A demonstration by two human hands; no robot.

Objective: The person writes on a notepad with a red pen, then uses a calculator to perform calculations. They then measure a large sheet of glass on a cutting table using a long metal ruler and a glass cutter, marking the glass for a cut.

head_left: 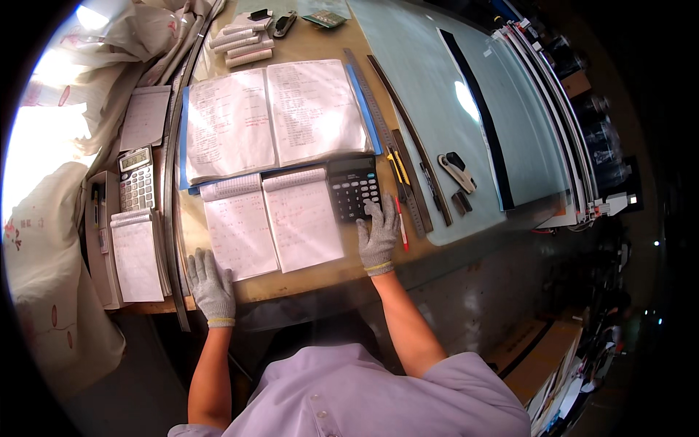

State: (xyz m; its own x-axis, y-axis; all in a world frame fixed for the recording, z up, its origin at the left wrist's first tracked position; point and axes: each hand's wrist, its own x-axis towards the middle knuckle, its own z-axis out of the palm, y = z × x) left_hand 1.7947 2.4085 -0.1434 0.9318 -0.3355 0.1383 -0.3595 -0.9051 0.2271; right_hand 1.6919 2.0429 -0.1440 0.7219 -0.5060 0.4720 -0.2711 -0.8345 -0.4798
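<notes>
We see the right hand [378,237] flat and open on the black calculator [352,187], a hard, light thing, and the left hand [211,285] open on the tabletop [306,280], beside the notepad [269,222].

The head camera looks steeply down from above onto the worktable [320,280], close over the person's forearms.

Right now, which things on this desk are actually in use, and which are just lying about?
In use:
- black calculator, under the right hand
- open notepad, its left edge under the left hand
- open binder of printed sheets just above it

Lying about:
- grey calculator at far left
- steel ruler
- spare gloves
- yellow pencil
</notes>
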